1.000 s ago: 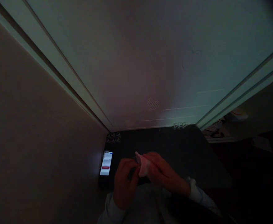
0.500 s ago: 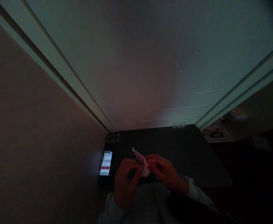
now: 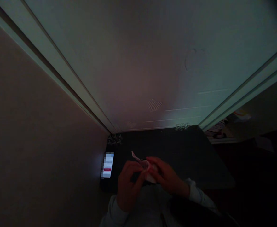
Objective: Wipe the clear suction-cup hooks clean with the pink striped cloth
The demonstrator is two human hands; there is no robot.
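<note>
Both hands meet over the near side of a dark tabletop (image 3: pixel 187 154), pinching a small folded piece of pinkish-white paper (image 3: pixel 150 177). One thin corner of it sticks up to the left. My left hand (image 3: pixel 129 186) grips the left side between thumb and fingers. From the other side, my right hand (image 3: pixel 168 176) holds the paper with fingers bent over its top and thumb close to the left fingertips. Dim light and the fingers hide how the folds lie.
A lit phone (image 3: pixel 108 165) lies at the table's left edge against the wall. Small clear objects stand in two clusters at the back, left (image 3: pixel 114 138) and right (image 3: pixel 182 126). A pale panel (image 3: pixel 133 78) with heart shapes rises behind. Items (image 3: pixel 218 127) sit beyond the right edge.
The paper has shifted slightly and its raised corner leans lower to the left. My right fingers have closed further over it; my left hand has moved slightly right.
</note>
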